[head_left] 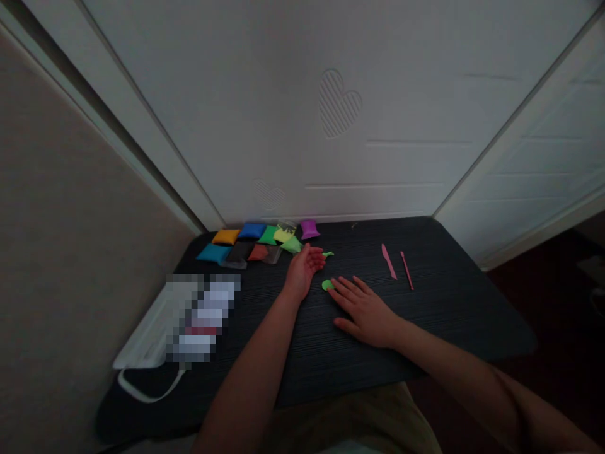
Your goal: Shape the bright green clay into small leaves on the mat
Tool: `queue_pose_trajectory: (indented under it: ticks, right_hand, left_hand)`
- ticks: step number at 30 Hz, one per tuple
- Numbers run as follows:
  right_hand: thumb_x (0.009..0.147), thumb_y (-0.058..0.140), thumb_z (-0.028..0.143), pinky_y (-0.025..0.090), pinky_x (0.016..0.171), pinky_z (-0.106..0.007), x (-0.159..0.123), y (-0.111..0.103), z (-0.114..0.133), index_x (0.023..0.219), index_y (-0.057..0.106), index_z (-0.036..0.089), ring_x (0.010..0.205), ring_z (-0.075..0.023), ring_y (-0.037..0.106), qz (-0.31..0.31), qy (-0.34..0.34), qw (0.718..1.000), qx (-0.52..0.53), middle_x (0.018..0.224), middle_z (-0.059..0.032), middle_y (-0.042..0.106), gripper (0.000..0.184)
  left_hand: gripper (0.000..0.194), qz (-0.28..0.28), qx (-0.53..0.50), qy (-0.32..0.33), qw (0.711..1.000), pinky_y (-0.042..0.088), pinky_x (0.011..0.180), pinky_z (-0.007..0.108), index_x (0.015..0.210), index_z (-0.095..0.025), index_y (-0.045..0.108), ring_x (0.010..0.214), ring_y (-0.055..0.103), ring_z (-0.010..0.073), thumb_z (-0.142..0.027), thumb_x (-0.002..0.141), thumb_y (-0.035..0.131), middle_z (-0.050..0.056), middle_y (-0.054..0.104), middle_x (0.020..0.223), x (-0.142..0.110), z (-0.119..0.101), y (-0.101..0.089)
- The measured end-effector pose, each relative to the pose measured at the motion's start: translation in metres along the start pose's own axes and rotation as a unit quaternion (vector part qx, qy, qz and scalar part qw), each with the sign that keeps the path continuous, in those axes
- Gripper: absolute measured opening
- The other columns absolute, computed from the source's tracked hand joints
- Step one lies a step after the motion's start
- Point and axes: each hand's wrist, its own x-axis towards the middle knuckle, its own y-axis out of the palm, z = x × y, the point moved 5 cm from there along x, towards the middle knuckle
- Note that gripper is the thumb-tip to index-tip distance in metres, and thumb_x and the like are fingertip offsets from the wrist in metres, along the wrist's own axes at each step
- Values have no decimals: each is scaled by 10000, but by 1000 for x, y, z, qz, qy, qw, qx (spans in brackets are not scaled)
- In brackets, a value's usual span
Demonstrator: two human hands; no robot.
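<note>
My left hand (302,268) lies palm up on the dark table (449,302), fingers loosely spread, next to a light green clay packet (292,244). A small stretched bit of green clay (328,254) sits just past its fingertips. My right hand (362,308) rests flat, palm down, fingers stretched out. Its fingertips touch a small flat green clay disc (327,285). Neither hand holds anything.
Several coloured clay packets lie at the table's back left: orange (225,237), blue (252,231), teal (213,253), red (258,252), purple (309,228). Two pink modelling tools (389,261) lie to the right. A white bag with a blurred patch (146,343) sits at the left.
</note>
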Motion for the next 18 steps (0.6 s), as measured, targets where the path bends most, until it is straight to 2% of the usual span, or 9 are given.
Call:
queue_pose_trajectory:
  ticks: [3, 5, 11, 15, 18]
  right_hand:
    - [843, 263, 499, 158, 1038, -431, 17, -2, -13, 1330, 239, 198, 1281, -214, 211, -27, 30, 999, -7, 1392, -70, 266, 574]
    - [845, 275, 487, 171, 1031, -438, 17, -2, -30, 1330, 240, 189, 1281, -219, 211, -32, 48, 998, -12, 1390, -80, 268, 570]
    - [866, 253, 439, 172, 1025, -459, -16, -2, -68, 1340, 203, 190, 1280, -214, 217, 1, 56, 998, -22, 1387, -83, 275, 538]
    - [871, 249, 419, 154, 1028, -464, -28, -4, -72, 1342, 193, 184, 1285, -214, 200, 33, 28, 998, -36, 1389, -84, 271, 529]
    - [872, 244, 419, 147, 1024, -474, -27, -6, -60, 1341, 200, 189, 1283, -223, 204, 52, 4, 998, -44, 1393, -91, 261, 524]
  left_hand:
    - [318, 3, -6, 6, 1000, 422, 599, 234, 777, -113, 610, 604, 578, 110, -410, 742, 502, 41, 626, 655, -2, -1, -1]
    - [329, 0, -7, 6, 1000, 423, 594, 231, 773, -112, 611, 605, 578, 109, -420, 743, 500, 40, 623, 652, -2, -1, -1]
    - [335, 7, 5, 6, 1000, 424, 584, 236, 767, -108, 609, 593, 575, 113, -425, 741, 502, 46, 622, 648, -1, 0, 0]
    - [352, 7, 5, 6, 1000, 421, 574, 237, 759, -107, 612, 575, 570, 112, -439, 740, 498, 47, 620, 641, -1, 1, 0]
    - [358, 7, 5, 7, 1000, 416, 562, 232, 753, -109, 614, 564, 566, 109, -448, 735, 502, 47, 619, 638, -1, 1, 0]
